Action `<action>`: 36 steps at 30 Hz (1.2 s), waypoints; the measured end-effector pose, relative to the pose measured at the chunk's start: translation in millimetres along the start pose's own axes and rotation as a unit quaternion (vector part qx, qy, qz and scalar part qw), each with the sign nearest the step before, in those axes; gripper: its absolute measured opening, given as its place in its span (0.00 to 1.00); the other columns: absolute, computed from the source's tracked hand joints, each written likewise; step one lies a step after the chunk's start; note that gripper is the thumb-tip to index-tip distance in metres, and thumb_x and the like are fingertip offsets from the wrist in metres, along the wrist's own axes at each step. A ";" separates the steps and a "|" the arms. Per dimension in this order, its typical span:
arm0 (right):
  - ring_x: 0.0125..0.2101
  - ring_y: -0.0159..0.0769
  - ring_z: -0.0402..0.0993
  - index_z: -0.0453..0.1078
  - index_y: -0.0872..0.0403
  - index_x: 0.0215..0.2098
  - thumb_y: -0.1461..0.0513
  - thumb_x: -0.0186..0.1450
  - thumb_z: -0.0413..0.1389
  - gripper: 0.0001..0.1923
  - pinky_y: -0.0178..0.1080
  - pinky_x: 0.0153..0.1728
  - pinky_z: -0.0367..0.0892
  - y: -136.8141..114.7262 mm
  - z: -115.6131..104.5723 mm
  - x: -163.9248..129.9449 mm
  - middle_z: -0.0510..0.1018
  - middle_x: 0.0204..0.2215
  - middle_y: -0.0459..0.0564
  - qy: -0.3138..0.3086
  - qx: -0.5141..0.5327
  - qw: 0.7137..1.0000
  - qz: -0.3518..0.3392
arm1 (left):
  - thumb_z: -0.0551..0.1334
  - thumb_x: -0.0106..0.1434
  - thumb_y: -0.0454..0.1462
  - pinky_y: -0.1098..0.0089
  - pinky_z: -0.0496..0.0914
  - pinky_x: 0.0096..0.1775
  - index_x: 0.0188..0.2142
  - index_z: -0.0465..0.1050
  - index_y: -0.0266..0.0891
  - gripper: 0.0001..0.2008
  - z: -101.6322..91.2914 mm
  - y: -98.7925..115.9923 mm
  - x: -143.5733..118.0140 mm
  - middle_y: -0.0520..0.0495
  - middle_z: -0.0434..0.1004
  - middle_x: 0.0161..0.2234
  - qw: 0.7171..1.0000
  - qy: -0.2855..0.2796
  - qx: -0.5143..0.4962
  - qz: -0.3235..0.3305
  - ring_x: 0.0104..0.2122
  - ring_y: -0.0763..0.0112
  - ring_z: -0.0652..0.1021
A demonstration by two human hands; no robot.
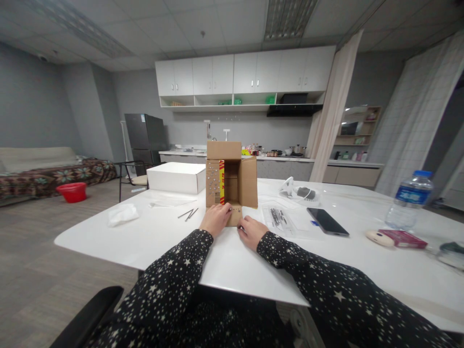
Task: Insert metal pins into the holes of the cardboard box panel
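At near middle of desk (224,261): my left hand (216,219) lay on cardboard box (231,181) near flap, fingers curled over it; right hand (251,231) touched flap edge, fingers loosely bent, gripping nothing. Judged best: press flap flat, steady box.

The room is a bit dim and gray. Soft light falls from a ceiling lamp (288,18) far above the hands (232,224). The white counter (224,261) shines gently. Walls bend at the edges, and faraway things look fuzzy.
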State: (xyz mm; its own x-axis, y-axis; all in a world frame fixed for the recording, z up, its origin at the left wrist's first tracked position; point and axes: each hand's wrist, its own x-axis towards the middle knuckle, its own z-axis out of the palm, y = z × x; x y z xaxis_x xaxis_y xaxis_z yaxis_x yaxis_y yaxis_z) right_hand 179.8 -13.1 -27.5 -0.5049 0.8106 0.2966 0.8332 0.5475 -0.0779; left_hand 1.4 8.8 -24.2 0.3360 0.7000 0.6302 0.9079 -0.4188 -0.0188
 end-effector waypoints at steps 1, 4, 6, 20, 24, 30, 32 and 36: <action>0.38 0.35 0.70 0.69 0.53 0.42 0.61 0.67 0.46 0.12 0.36 0.36 0.59 0.0 0.3 0.1 0.71 0.40 0.51 -0.001 0.001 1.000 -0.002 | 0.51 0.68 0.37 0.67 0.66 0.41 0.39 0.66 0.40 0.07 -0.6 0.2 0.1 0.47 0.76 0.34 1.000 0.001 0.003 -0.004 0.37 0.66 0.76; 0.38 0.35 0.70 0.69 0.53 0.42 0.61 0.67 0.45 0.12 0.36 0.37 0.60 0.2 1.1 0.2 0.71 0.39 0.52 -0.002 0.004 1.000 -0.004 | 0.51 0.68 0.37 0.67 0.65 0.40 0.39 0.66 0.40 0.07 -3.2 0.9 0.4 0.46 0.76 0.35 1.000 0.000 0.013 -0.013 0.37 0.66 0.76; 0.38 0.35 0.70 0.69 0.53 0.42 0.61 0.67 0.46 0.12 0.36 0.37 0.60 0.4 1.3 0.2 0.71 0.39 0.52 -0.001 0.004 1.000 -0.005 | 0.51 0.68 0.37 0.67 0.65 0.39 0.39 0.66 0.40 0.07 -4.7 1.6 0.6 0.46 0.76 0.34 1.000 0.000 0.018 -0.017 0.37 0.66 0.76; 0.38 0.35 0.71 0.69 0.53 0.42 0.61 0.67 0.46 0.11 0.36 0.37 0.60 1.2 -0.8 -3.9 0.72 0.40 0.51 0.005 0.004 1.000 -0.003 | 0.50 0.68 0.35 0.66 0.64 0.41 0.39 0.66 0.39 0.07 -8.5 3.5 5.4 0.46 0.77 0.33 0.998 -0.005 0.054 0.037 0.38 0.66 0.76; 0.37 0.35 0.71 0.69 0.52 0.41 0.60 0.66 0.46 0.12 0.36 0.36 0.60 0.8 0.7 -5.1 0.72 0.39 0.51 0.006 0.000 1.000 -0.003 | 0.53 0.65 0.33 0.64 0.63 0.40 0.39 0.67 0.39 0.06 -13.2 7.4 10.6 0.46 0.77 0.33 0.994 -0.022 0.078 0.069 0.37 0.65 0.75; 0.38 0.36 0.71 0.68 0.53 0.42 0.60 0.66 0.45 0.12 0.36 0.36 0.60 -2.4 1.6 -5.1 0.71 0.40 0.52 -0.003 -0.005 1.000 -0.002 | 0.52 0.65 0.33 0.64 0.63 0.40 0.37 0.68 0.38 0.06 -14.5 13.5 18.2 0.45 0.77 0.33 0.992 -0.035 0.096 0.070 0.36 0.64 0.76; 0.38 0.36 0.71 0.68 0.53 0.43 0.60 0.66 0.45 0.13 0.36 0.36 0.61 -3.7 1.3 -4.6 0.71 0.40 0.52 -0.009 -0.006 1.000 0.001 | 0.53 0.64 0.32 0.64 0.63 0.40 0.37 0.68 0.38 0.06 -13.3 14.6 19.3 0.45 0.77 0.33 0.993 -0.034 0.092 0.065 0.37 0.64 0.76; 0.38 0.37 0.71 0.68 0.54 0.43 0.59 0.66 0.44 0.14 0.37 0.36 0.61 -5.7 0.3 -3.7 0.71 0.41 0.53 -0.013 -0.010 1.000 0.002 | 0.54 0.64 0.33 0.65 0.63 0.41 0.38 0.67 0.38 0.05 -9.8 15.2 18.9 0.45 0.77 0.35 0.995 -0.023 0.079 0.051 0.38 0.64 0.75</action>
State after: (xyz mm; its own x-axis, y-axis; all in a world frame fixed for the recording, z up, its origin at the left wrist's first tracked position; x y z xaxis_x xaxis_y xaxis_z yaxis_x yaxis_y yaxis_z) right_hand 176.9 -19.2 -28.4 -0.5071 0.8182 0.2708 0.8396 0.5400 -0.0593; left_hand 19.1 10.0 -5.0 0.4365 0.6855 0.5828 0.8952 -0.3957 -0.2050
